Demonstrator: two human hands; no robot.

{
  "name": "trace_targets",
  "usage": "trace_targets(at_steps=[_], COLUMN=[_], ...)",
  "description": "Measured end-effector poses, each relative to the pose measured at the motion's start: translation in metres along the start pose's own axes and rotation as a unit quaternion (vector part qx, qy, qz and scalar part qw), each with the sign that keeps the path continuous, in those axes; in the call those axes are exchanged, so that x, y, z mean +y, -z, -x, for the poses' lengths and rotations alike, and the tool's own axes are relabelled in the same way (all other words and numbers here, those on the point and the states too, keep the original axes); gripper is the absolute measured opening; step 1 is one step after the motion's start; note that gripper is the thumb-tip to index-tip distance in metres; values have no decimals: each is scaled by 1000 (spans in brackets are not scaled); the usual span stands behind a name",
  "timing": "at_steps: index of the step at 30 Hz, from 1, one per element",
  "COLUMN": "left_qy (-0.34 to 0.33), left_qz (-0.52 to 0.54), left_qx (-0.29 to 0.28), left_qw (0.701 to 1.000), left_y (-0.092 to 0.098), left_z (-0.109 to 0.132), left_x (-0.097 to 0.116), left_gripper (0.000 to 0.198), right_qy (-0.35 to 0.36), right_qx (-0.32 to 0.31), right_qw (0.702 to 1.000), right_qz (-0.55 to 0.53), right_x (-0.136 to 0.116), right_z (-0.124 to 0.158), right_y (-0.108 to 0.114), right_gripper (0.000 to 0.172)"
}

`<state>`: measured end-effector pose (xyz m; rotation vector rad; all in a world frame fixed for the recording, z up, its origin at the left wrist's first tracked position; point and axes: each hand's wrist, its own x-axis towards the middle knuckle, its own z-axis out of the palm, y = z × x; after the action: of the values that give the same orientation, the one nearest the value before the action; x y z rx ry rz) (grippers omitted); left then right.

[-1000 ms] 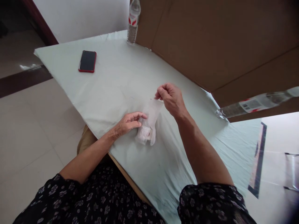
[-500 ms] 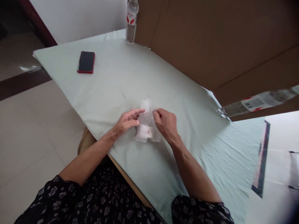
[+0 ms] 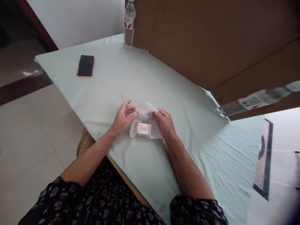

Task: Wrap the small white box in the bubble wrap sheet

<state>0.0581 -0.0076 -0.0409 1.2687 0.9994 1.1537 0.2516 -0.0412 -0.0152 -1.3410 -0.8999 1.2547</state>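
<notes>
A sheet of clear bubble wrap (image 3: 154,130) lies spread on the cloth-covered table in front of me. On it rests a small pale box (image 3: 143,128) with a reddish print on top. The right side of the wrap is pinched between the thumb and fingers of my right hand (image 3: 165,122). My left hand (image 3: 122,118) is at the wrap's left edge, fingers apart and thumb tip close to the plastic; whether it touches is hard to make out.
A phone in a red case (image 3: 85,65) lies at the far left of the pale green tablecloth (image 3: 105,78). A large cardboard panel (image 3: 199,40) stands at the back right, with one plastic bottle (image 3: 129,26) at its left end and another bottle (image 3: 253,100) by its right part.
The bubble wrap has been opened out, and the box's printed face now shows. My left hand has drawn back to the left with its fingers raised. My right hand has shifted slightly, gripping the wrap.
</notes>
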Motion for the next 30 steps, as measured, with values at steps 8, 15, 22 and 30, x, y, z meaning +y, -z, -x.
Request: trace_targets(at_steps=[8,15,22,30], left_qy=[32,-16,33,17], left_qz=[-39,-207,-426,-223], left_qx=[44,61,-30,22], left_qw=[998,976,904,974], left_y=[2,-1,-1,29], left_z=[-9,-3,6,-6], left_x=[21,47,54,51], left_gripper=[28,40,22,14], right_qy=[22,-27,12,63], right_qx=[27,-30,-38,82], right_qw=[999,999,998,995], right_qz=[-5,-36,-40,-6], right_x=[5,3,4,-4], right_z=[-4,-6,-4,-11], right_y=[4,10,13,18], right_gripper=[51,54,54,49])
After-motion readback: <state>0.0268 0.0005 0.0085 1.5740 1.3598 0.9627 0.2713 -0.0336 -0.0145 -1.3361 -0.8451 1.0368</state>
